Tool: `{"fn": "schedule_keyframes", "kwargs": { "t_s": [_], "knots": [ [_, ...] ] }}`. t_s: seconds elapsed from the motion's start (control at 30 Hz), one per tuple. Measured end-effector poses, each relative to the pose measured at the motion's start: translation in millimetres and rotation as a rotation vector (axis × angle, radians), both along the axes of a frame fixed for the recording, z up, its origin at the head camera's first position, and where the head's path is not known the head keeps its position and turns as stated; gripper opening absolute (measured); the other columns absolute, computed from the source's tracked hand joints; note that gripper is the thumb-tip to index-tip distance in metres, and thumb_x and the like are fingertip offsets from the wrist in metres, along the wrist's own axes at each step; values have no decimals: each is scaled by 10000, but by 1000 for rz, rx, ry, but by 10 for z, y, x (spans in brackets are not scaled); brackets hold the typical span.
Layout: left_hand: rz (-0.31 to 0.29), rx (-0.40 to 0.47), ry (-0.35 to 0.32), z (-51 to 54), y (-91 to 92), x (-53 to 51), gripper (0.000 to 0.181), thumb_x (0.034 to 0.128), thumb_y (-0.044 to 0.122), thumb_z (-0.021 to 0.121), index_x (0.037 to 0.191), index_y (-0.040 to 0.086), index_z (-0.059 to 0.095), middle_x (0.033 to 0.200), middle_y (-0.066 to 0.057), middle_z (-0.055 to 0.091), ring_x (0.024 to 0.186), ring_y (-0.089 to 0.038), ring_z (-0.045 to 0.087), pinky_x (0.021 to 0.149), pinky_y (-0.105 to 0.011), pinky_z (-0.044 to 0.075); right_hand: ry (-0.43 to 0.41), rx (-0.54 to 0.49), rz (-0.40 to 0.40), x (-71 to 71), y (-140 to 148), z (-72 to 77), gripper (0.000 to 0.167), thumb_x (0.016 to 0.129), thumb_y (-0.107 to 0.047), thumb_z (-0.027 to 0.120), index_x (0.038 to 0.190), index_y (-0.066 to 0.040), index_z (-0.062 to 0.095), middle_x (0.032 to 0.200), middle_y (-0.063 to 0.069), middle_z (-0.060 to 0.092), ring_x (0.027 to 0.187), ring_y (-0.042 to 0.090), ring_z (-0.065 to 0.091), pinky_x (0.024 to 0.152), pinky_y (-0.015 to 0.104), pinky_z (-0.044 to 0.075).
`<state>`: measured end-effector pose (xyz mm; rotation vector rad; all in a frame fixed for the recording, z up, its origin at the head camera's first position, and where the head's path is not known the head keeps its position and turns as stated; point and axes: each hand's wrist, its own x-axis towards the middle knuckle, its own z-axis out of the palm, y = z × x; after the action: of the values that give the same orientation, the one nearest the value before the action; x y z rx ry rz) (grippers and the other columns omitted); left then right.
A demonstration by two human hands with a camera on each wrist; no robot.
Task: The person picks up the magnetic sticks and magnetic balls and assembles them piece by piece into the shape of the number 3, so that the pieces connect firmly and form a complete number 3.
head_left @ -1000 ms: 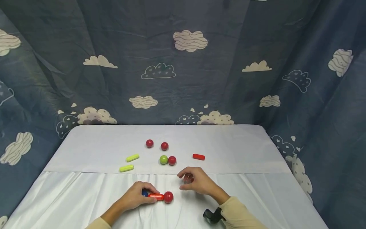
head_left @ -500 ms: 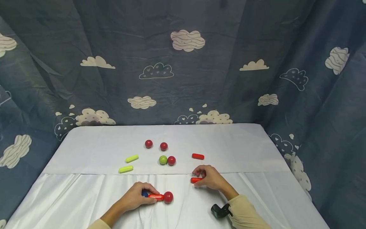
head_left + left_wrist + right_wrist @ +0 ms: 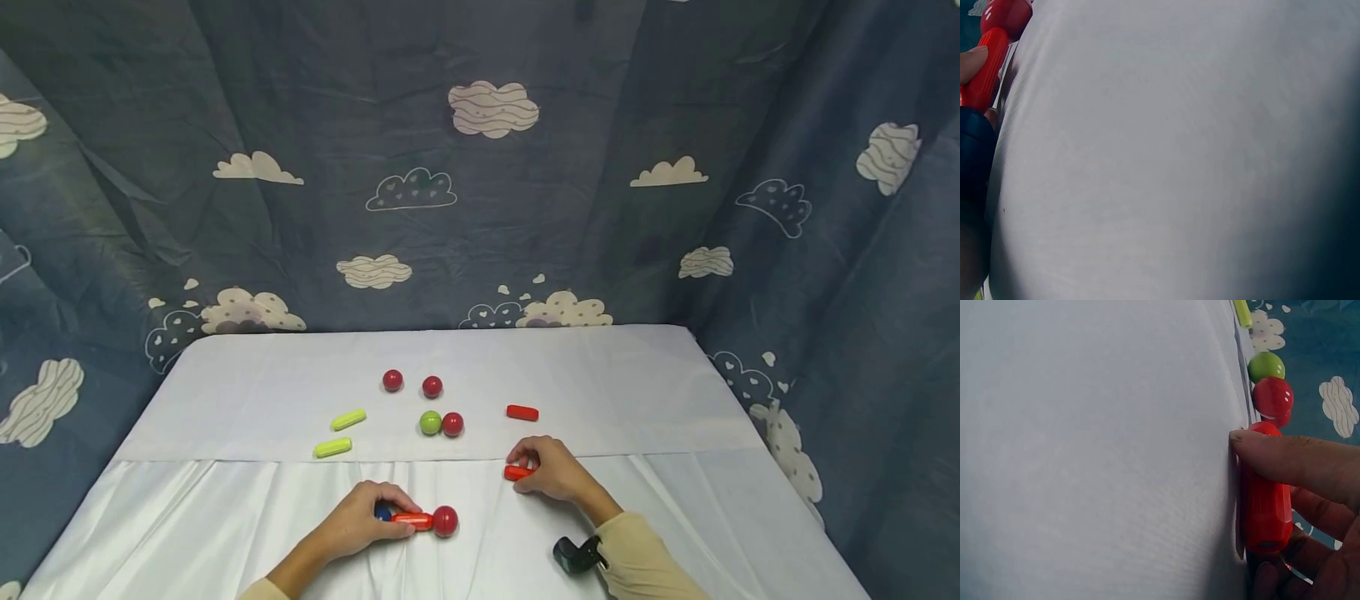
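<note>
The red stick (image 3: 1267, 515), pinched between the right hand's (image 3: 555, 471) thumb and fingers, looks light, stiff, perhaps slippery and hardly fragile, best held mid-length. It is glossy, with ridged sides. The left hand (image 3: 354, 525) pinches a red rod (image 3: 412, 521), with 1 red ball (image 3: 446, 522) just beyond its fingertips and 1 blue ball (image 3: 383, 511) between thumb and fingers.

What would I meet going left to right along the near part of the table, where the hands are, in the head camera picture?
Left sleeve, left hand, red stick it holds, red ball at that stick's end, second red stick, right hand pinching it, right sleeve.
</note>
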<state>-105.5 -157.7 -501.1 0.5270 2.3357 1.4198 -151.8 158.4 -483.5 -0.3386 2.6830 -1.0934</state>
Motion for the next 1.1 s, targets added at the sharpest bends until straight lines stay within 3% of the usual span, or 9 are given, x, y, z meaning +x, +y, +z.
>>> {"fn": "schedule_keyframes", "kwargs": {
  "t_s": [0.37, 0.83, 1.1],
  "knots": [
    [-4, -15, 1, -8, -9, -18, 192, 784, 273, 797, 957, 207, 747, 946, 83, 685, 887, -110, 555, 800, -246, 428, 29, 22, 26, -37, 7, 9, 288, 689, 7, 822, 912, -121, 693, 746, -36, 519, 718, 144, 452, 638, 264, 368],
    [-6, -6, 3, -2, -6, -13, 203, 785, 263, 797, 967, 188, 748, 951, 76, 690, 893, -113, 550, 807, -252, 419, 35, 42, -7, -17, 16, 69, 271, 727, -38, 811, 963, -144, 731, 777, -43, 568, 717, 130, 478, 629, 255, 400],
    [-7, -6, -12, 13, 3, -17, 205, 786, 248, 799, 971, 179, 745, 968, 60, 687, 897, -123, 543, 802, -252, 422, 37, -21, -30, -28, 34, 69, 268, 746, -29, 790, 994, -114, 738, 761, -21, 586, 682, 145, 490, 575, 250, 410]
  ]
}}
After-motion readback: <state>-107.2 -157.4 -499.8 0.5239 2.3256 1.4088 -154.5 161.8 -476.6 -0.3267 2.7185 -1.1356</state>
